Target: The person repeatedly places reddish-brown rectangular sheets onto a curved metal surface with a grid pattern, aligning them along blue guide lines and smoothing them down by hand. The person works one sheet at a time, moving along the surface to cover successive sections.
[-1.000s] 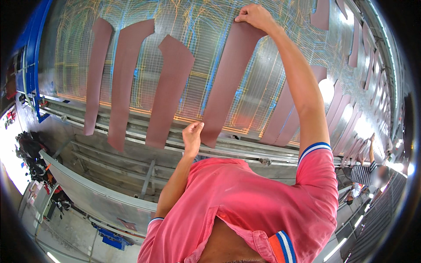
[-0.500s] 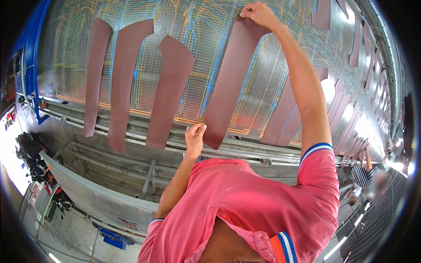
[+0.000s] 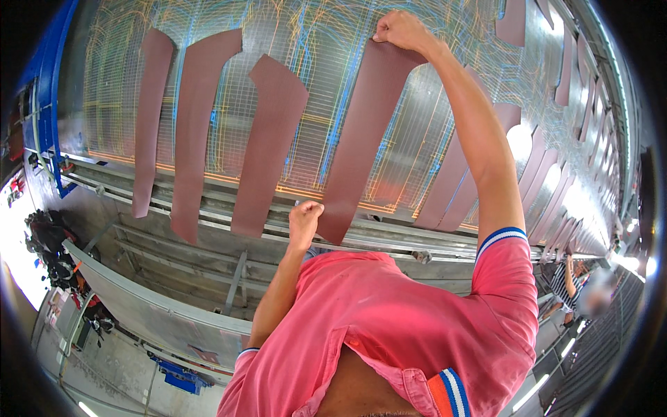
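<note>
A long maroon fabric panel lies lengthwise across the line-marked metal table. My right hand pinches its far end, fingers closed on the upper left corner. Close to my body, my left hand is closed on the panel's left edge near its lower end, which hangs over the table's front rail. To the left lie a narrow maroon panel, a second one with a slanted top and a third with an angled top; their lower ends also overhang.
More maroon panels lie under and beyond my right arm, with several others farther along the table. Metal rails run along the front edge. A blue frame stands at the left. Another person in a striped shirt is at the far right.
Both hands have shifted slightly toward my body, and the held panel has slid the same way, its lower end overhanging a little more. The person at the far right has shifted.
</note>
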{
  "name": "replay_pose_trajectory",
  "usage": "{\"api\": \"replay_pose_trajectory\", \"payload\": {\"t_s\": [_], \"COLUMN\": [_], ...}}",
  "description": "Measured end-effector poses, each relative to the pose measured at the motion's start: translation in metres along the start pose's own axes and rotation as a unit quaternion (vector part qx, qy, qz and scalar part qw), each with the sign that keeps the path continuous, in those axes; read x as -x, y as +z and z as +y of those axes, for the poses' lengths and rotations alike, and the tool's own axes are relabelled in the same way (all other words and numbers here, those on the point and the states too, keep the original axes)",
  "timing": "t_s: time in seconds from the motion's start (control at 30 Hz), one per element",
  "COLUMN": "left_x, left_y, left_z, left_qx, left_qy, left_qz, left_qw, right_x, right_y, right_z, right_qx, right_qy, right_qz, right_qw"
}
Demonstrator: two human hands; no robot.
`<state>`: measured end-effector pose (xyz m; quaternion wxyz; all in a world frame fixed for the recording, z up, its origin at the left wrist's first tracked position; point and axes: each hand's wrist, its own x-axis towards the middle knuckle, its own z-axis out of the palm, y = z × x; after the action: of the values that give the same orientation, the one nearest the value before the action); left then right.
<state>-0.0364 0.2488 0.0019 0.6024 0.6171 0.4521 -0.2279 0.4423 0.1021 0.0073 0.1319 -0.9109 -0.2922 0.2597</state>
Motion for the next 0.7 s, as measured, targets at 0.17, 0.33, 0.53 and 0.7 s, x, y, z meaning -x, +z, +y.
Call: {"api": "replay_pose_trajectory", "payload": {"t_s": [0.17, 0.33, 0.53, 0.7], "left_x": [-0.014, -0.002, -0.004, -0.008], "left_y": [-0.004, 0.000, -0.002, -0.002], "left_z": [-0.019, 0.012, 0.012, 0.005], "left_qx": [-0.035, -0.071, -0.056, -0.043], "left_qy": [0.033, 0.040, 0.031, 0.011], "left_qz": [0.017, 0.039, 0.034, 0.028], "left_qw": [0.999, 0.996, 0.997, 0.999], "right_x": [0.001, -0.006, -0.015, -0.026], "right_y": [0.004, 0.009, 0.019, 0.028], "right_z": [0.001, 0.004, 0.013, 0.021], "right_qx": [0.040, 0.014, 0.024, 0.038], "right_qy": [-0.013, -0.022, -0.026, -0.023], "right_qz": [0.032, 0.043, 0.053, 0.060], "right_qw": [0.999, 0.999, 0.998, 0.997]}}
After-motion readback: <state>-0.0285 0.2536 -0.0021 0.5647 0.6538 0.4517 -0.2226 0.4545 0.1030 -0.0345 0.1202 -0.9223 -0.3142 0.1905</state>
